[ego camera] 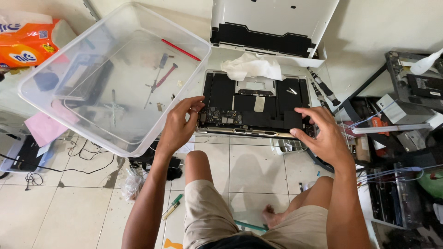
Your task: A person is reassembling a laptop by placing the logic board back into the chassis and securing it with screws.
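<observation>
Laptop (256, 110) — opened, black internals bared

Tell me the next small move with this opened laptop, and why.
Probably lift the crumpled tissue off the opened laptop and put it aside. Both hands already rest on the near edge, the left hand by the circuit board and the right hand at the right corner, while the tissue covers part of the far side.

White tiled floor with scattered gear

On the tiled floor (55, 216) lie a green-handled tool (172, 205), tangled black cables (50, 167), a crumpled plastic bag (131, 183) and a teal stick (249, 225).
</observation>
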